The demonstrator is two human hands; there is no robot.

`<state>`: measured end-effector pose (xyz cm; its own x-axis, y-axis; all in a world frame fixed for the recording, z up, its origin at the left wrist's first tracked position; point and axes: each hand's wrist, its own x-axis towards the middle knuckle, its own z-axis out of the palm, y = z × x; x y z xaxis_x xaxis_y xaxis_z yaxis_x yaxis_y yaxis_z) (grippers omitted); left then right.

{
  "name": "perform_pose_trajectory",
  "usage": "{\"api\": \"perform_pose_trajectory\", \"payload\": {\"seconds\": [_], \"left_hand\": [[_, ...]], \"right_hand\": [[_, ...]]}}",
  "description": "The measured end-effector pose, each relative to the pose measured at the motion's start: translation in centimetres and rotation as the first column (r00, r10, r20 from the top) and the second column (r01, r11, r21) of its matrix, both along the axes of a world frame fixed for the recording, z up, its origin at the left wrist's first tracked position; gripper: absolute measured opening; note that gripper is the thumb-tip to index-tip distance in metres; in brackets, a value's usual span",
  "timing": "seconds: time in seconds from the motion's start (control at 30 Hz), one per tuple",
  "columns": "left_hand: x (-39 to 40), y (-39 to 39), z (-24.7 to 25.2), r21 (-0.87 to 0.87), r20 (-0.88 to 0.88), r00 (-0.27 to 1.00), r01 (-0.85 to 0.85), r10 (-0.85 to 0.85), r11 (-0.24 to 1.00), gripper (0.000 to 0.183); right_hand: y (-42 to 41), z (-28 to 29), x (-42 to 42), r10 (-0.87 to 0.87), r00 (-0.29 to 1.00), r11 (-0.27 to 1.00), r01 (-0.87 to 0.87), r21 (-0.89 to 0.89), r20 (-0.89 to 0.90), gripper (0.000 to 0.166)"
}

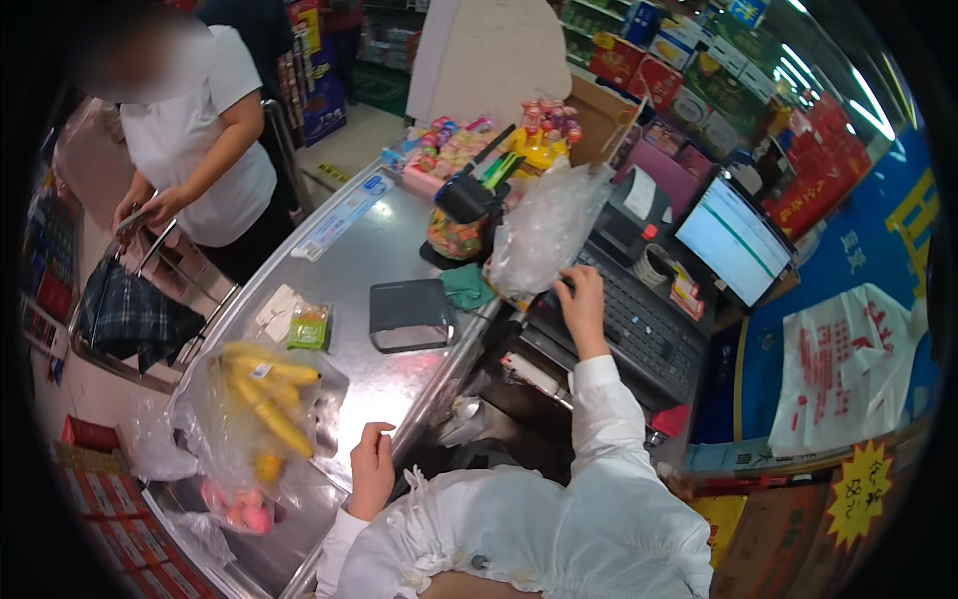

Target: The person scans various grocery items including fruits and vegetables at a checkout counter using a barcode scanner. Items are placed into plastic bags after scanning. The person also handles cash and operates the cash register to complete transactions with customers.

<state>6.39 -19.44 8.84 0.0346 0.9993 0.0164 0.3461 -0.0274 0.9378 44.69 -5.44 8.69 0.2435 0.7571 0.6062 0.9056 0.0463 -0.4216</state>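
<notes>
My left hand (372,470) hovers by the near edge of the steel counter (352,224), fingers loosely bent around nothing. Bananas (273,393) in a clear plastic bag lie left of it. Closer to me is a clear bag of pink round items (241,509). My right hand (582,307) is over the left end of a black keyboard (636,322), thumb and fingers apart with no object visible between them. Just beyond its fingertips stands a bundle of clear plastic bags (546,232). A green packet (308,329) and a dark flat box-like device (410,314) rest on the counter.
A monitor (737,239) and a receipt printer (636,206) stand beyond the keyboard. Lollipops (550,127) and other sweets crowd the counter's far end. Across it, a person in a white shirt (198,142) holds a phone beside a metal cart (153,374). A white carrier bag (842,367) hangs at right.
</notes>
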Motion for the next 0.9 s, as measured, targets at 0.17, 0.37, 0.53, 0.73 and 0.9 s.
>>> {"api": "perform_pose_trajectory", "payload": {"seconds": [0.17,0.37,0.53,0.73,0.9], "left_hand": [[1.4,-0.1,-0.6,-0.005,0.033,0.998,0.044,-0.044,0.999,0.012],[3.4,0.5,0.2,0.006,-0.043,0.987,0.154,-0.154,0.988,0.012],[5.5,2.4,1.3,0.053,-0.046,0.974,0.224,-0.222,0.973,0.012],[8.1,4.5,2.8,0.026,-0.038,0.960,0.278,-0.277,0.960,0.016],[8.7,5.4,2.3,0.037,-0.052,0.951,0.308,-0.306,0.951,0.015]], "right_hand": [[2.4,1.1,-1.8,0.001,0.993,0.999,0.003,-0.035,0.115,0.043],[7.7,0.5,-3.1,-0.051,0.999,0.999,0.051,-0.012,-0.004,0.042],[13.2,0.1,-2.8,-0.235,0.968,0.972,0.235,-0.008,-0.091,0.036],[16.9,1.6,2.5,0.031,0.659,0.997,-0.069,-0.019,-0.752,0.018],[17.1,4.6,5.7,0.623,-0.181,0.764,-0.068,0.642,-0.761,0.015]]}}
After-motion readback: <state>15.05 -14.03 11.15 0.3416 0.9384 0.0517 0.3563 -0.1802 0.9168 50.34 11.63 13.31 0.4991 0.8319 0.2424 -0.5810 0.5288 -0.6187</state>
